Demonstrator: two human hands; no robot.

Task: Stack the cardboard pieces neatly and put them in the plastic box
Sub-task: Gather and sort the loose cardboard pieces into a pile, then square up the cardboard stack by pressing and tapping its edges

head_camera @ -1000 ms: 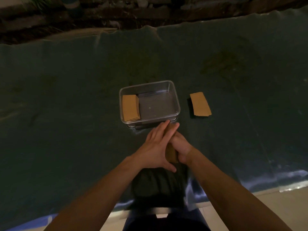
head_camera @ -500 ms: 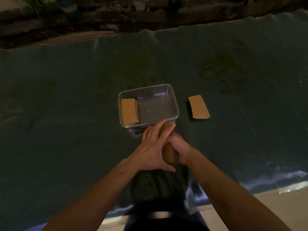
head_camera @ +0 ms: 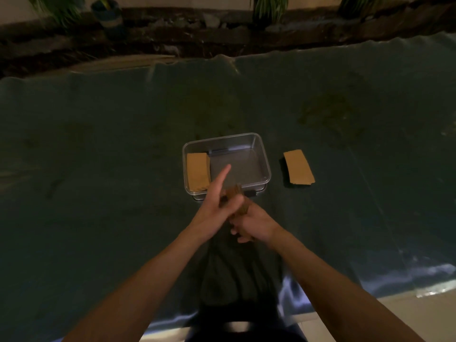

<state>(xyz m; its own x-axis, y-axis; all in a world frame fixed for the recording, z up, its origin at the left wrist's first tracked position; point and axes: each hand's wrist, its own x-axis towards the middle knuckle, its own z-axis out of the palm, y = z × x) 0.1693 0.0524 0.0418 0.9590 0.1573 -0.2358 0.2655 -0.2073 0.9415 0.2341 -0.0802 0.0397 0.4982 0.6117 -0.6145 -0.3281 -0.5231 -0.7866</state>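
Nearest the camera, two bare forearms reach forward over a dark lap and meet above the near edge of a dark green tarp [head_camera: 98, 169]. The right hand [head_camera: 254, 224] grips the lower end of a small stack of cardboard pieces [head_camera: 237, 199], its fingers curled around the stack. The left hand [head_camera: 214, 206] lies flat against the left face of that stack, fingers straight and pressed together, the longest fingertip pointing far over the box; motion blur softens the stack's top edge.

Just beyond the hands, a clear plastic box [head_camera: 265, 166] rests on the tarp. One cardboard piece [head_camera: 198, 172] lies flat inside along its left wall; the remaining floor of the box is bare. To the right of the box, apart from it, a second stack of cardboard [head_camera: 299, 167] sits on the tarp.

Farther off, the tarp's far edge meets a low dark ledge with potted plants [head_camera: 270, 6].
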